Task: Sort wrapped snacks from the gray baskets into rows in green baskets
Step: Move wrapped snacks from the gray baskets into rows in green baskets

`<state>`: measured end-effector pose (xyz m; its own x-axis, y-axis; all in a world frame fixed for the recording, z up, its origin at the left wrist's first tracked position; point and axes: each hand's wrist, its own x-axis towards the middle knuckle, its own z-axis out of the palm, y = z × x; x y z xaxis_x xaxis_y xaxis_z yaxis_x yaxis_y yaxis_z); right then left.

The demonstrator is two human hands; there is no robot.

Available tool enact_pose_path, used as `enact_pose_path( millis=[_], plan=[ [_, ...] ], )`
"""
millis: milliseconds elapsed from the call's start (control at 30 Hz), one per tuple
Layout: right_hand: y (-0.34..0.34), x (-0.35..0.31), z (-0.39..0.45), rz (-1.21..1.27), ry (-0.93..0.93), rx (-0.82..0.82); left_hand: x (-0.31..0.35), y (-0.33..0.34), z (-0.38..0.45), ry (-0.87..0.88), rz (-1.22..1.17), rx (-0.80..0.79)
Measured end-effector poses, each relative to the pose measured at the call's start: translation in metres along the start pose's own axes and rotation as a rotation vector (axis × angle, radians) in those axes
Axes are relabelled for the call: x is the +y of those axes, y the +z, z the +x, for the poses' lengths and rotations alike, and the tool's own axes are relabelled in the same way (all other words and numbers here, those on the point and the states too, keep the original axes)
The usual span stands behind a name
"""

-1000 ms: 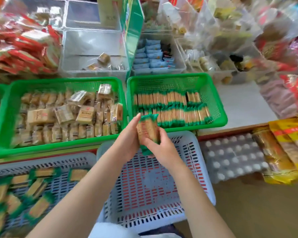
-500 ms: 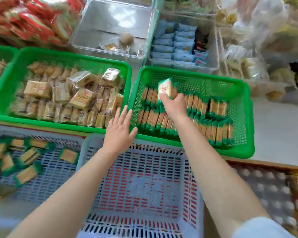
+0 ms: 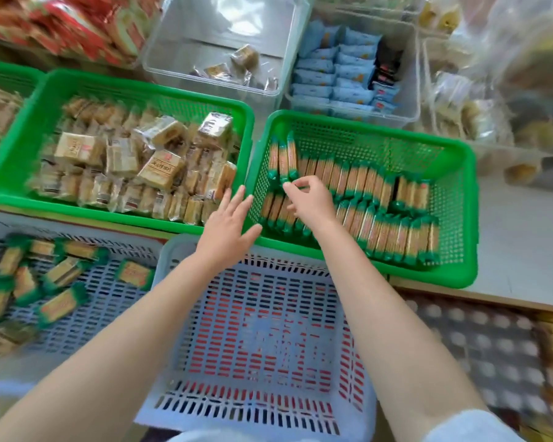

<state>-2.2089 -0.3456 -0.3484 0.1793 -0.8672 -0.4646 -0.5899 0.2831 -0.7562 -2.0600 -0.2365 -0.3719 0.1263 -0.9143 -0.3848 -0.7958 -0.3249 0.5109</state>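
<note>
The empty gray slotted plastic basket [image 3: 262,330] sits nearest the person, with a second gray slotted basket [image 3: 115,301] of loose green-edged cracker packs [image 3: 61,269] to its left. Beyond it, the green mesh plastic basket [image 3: 454,199] holds two rows of such packs standing on edge, long axes running away from the person. The right hand [image 3: 312,202] is nearer, fingers curled at the back row's left-end packs [image 3: 283,159]. The left hand [image 3: 229,224] lies flat and spread, holding nothing, on that basket's near-left rim.
</note>
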Motion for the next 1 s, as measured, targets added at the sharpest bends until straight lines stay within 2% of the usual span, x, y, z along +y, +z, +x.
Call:
enact_pose_path(
  millis=[67,200,267,367,433,533,600,667,767,867,1000],
  plan=[
    [0.003,-0.009,-0.031,-0.032,-0.044,-0.035,0.002,-0.023,-0.012,0.041,-0.104,0.0],
    [0.046,-0.03,-0.084,-0.091,-0.1,-0.173,-0.039,-0.069,-0.069,0.101,-0.036,0.388],
    [0.09,-0.042,-0.104,-0.088,-0.122,-0.211,-0.089,-0.085,-0.093,0.008,-0.051,0.416],
    [0.181,-0.061,-0.118,-0.063,-0.165,-0.281,-0.187,-0.094,-0.113,-0.176,-0.003,0.264],
    [0.251,-0.067,-0.122,-0.083,-0.124,-0.377,-0.249,-0.095,-0.124,-0.248,0.022,0.134],
    [0.348,-0.053,-0.119,-0.214,0.077,-0.45,-0.328,-0.096,-0.139,-0.351,-0.085,-0.081],
    [0.393,-0.033,-0.111,-0.386,0.234,-0.424,-0.369,-0.1,-0.148,-0.411,-0.202,-0.183],
    [0.419,-0.011,-0.1,-0.621,0.266,-0.33,-0.397,-0.11,-0.158,-0.434,-0.28,-0.225],
    [0.439,0.012,-0.09,-0.904,0.163,-0.239,-0.425,-0.12,-0.169,-0.42,-0.279,-0.315],
    [0.455,0.016,-0.09,-0.97,0.164,-0.13,-0.447,-0.121,-0.176,-0.437,-0.319,-0.371],
    [0.471,0.013,-0.094,-0.953,0.29,-0.171,-0.47,-0.115,-0.184,-0.449,-0.389,-0.403]
  ],
)
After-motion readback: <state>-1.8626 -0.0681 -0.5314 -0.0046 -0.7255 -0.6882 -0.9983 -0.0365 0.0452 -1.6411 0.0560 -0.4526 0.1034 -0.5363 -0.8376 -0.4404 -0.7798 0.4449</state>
